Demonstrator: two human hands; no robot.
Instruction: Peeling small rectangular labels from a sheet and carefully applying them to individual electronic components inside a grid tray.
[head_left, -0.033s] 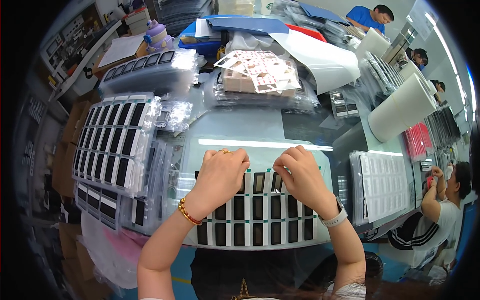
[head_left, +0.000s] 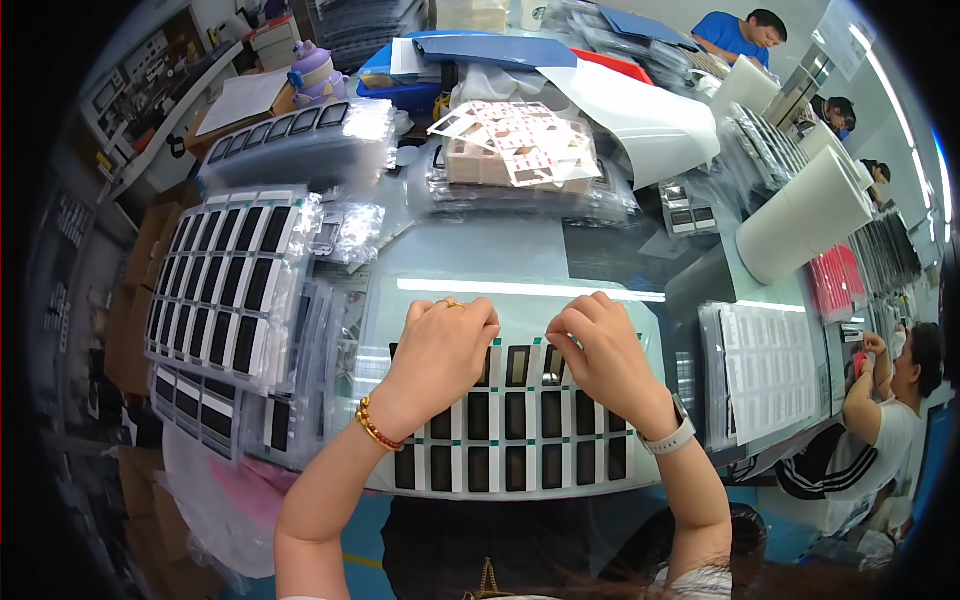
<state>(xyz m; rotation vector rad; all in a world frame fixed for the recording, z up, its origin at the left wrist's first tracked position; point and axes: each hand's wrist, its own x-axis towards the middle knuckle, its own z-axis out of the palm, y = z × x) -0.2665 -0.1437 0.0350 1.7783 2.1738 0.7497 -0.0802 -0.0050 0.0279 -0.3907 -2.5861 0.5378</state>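
Along the near edge of the bench, as the head view shows, a pale sheet lies flat, bearing rows of dark rectangular panels with white strips between them and small green marks. The left hand is over the sheet's far row, left of its middle, thumb and fingertips drawn together; the right hand is over the same row farther right, its fingers bent inward, thumb and forefinger close. Whether either hand pinches anything is too small to tell. By the bench's left edge rests a stack of similar panel sheets; toward its right edge lies a stack of white sheets, a large white roll beyond.
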